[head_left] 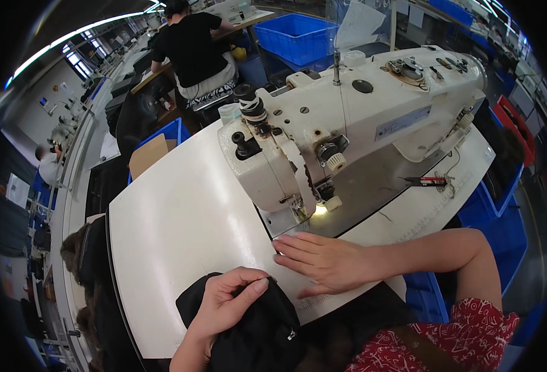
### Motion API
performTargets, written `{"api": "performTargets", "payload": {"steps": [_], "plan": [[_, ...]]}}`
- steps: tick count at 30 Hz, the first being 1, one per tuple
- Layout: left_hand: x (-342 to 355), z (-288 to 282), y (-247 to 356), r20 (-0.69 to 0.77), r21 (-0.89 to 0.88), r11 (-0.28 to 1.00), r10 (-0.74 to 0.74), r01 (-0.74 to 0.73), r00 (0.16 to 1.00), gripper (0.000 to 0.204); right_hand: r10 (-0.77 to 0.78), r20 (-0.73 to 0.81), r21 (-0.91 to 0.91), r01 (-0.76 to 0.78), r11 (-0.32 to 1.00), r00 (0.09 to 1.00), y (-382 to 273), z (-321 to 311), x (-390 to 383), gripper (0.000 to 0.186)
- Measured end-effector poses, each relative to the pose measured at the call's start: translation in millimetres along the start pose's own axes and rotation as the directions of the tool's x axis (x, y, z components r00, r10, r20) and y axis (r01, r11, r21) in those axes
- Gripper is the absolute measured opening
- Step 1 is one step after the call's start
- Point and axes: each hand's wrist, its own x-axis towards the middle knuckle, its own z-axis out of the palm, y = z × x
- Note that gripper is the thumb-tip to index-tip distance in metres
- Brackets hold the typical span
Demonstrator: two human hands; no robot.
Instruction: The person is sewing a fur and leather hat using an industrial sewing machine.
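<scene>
Two bare hands work on the near side of a white industrial sewing machine (pixel 360 105), the landmark for all places given. The left hand (pixel 231 302), nearer the wearer than the machine's needle head and to its left, is closed in a pinch: thumb and forefinger meet on the upper edge of a black fabric piece (pixel 255 338). This piece lies in front of the machine, partly on the white tabletop (pixel 162 248) and hanging toward the wearer; a small metallic zipper pull (pixel 291 335) shows near its right edge. The right hand (pixel 329 263), just in front of the needle head, is open and palm down, fingers extended and slightly spread, with nothing visible in its grasp; whether the palm presses on the tabletop cannot be told. Beneath the machine's arm, on its near side, lie red-and-black thread snips (pixel 425 181) beside a tangle of thread (pixel 450 183). Beyond the machine, to its left, sits a co-worker in a black top (pixel 189 53); a blue bin (pixel 292 37) stands behind it.
</scene>
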Motion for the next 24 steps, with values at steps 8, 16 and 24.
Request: {"api": "performTargets", "payload": {"steps": [8, 16, 24], "plan": [[2.8, -4.2, -3.3, -0.055, 0.008, 0.999, -0.033, 0.034, 0.998, 0.020, 0.495, -0.431, 0.626, -0.145, 0.766, 0.755, 36.6, 51.0, 205.7, 0.055], [27.3, -4.1, -15.6, -0.037, 0.109, 0.992, 0.061, -0.056, 0.997, 0.021, 0.465, 0.383, 0.865, -0.486, 0.122, 0.798, -41.3, -35.3, 31.6, 0.065], [93.7, 17.8, -26.1, 0.023, 0.575, 0.811, 0.114, -0.107, 0.993, 0.018, 0.468, 0.569, 0.779, -0.626, -0.044, 0.676, -24.7, -29.3, 21.4, 0.040]]}}
